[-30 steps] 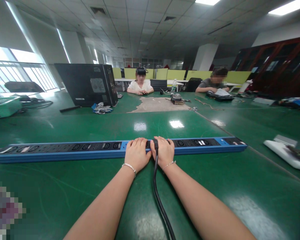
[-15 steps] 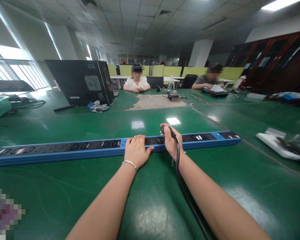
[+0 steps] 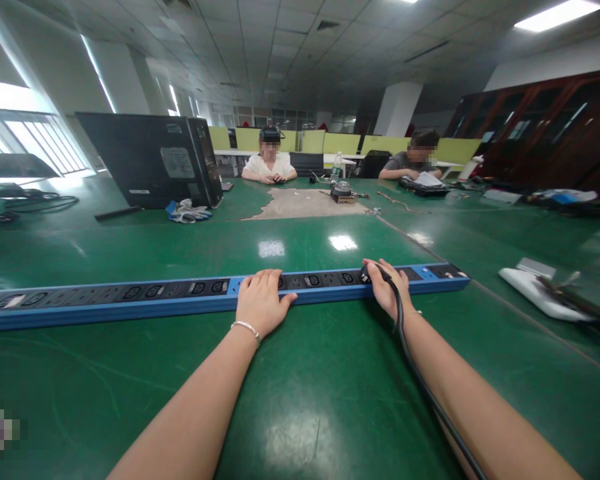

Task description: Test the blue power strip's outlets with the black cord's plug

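Note:
A long blue power strip [image 3: 175, 306] with black sockets lies across the green table [image 3: 290, 373]. My left hand [image 3: 263, 303] rests flat over the middle of the strip, thumb spread to the right, its fingers over the sockets and holding no loose thing. Further right, my right hand [image 3: 389, 291] grips a black plug [image 3: 366, 272] between thumb and fingers, low over the strip's right part. From that plug a thick black cable [image 3: 420, 380] runs down along my right forearm. Whether the plug touches a socket cannot be made out.
A black computer case [image 3: 155, 160] stands at the back left, with gloves [image 3: 189, 212] beside it. Two people sit across the table near a bottle [image 3: 337, 167] and a small device [image 3: 341, 192]. On the right lies a white object [image 3: 535, 293] with dark parts.
My right hand has moved right along the strip with the plug and lowered it closer to the sockets. My left hand stays on the strip; the view has shifted slightly.

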The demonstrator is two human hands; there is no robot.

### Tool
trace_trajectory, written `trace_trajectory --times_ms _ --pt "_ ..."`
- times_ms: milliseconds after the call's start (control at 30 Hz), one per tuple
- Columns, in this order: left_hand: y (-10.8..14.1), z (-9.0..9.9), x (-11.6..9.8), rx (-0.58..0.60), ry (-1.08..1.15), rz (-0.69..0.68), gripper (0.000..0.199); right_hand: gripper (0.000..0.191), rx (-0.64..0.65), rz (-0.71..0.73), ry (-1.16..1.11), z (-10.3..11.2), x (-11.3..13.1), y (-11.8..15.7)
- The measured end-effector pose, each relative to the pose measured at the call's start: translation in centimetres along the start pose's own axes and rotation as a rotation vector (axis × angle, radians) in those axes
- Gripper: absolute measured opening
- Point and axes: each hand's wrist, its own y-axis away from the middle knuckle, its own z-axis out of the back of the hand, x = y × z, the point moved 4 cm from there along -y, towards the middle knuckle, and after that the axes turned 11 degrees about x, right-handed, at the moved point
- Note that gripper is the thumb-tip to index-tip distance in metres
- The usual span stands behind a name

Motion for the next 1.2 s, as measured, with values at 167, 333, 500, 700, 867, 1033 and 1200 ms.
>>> trace_trajectory --times_ms 167,333,500,700,867,1033,1200 --pt "0.0 0.0 -0.1 -0.002 -0.007 -0.018 0.05 0.036 0.048 -0.064 0.024 -0.2 0.0 -0.6" --pt "0.0 0.0 -0.1 0.003 0.008 -0.014 0.051 0.034 0.054 -0.066 0.06 -0.3 0.0 -0.4" --pt "0.0 0.0 -0.1 0.015 0.008 -0.012 0.051 0.036 0.014 0.063 0.142 -0.5 0.7 0.8" --pt "0.1 0.2 -0.1 0.023 0.01 -0.014 0.048 0.034 -0.057 0.108 0.155 -0.4 0.9 1.2" --pt "0.0 0.1 -0.1 0.029 0.012 -0.011 0.048 0.032 -0.053 0.114 0.138 -0.5 0.9 0.8" --pt "-0.1 0.0 0.0 0.036 0.005 -0.004 0.048 0.035 -0.054 0.094 0.155 -0.5 1.1 1.0" --pt "0.0 0.1 -0.1 0.032 0.015 -0.017 0.048 0.037 -0.056 0.085 0.177 -0.5 1.2 1.1"
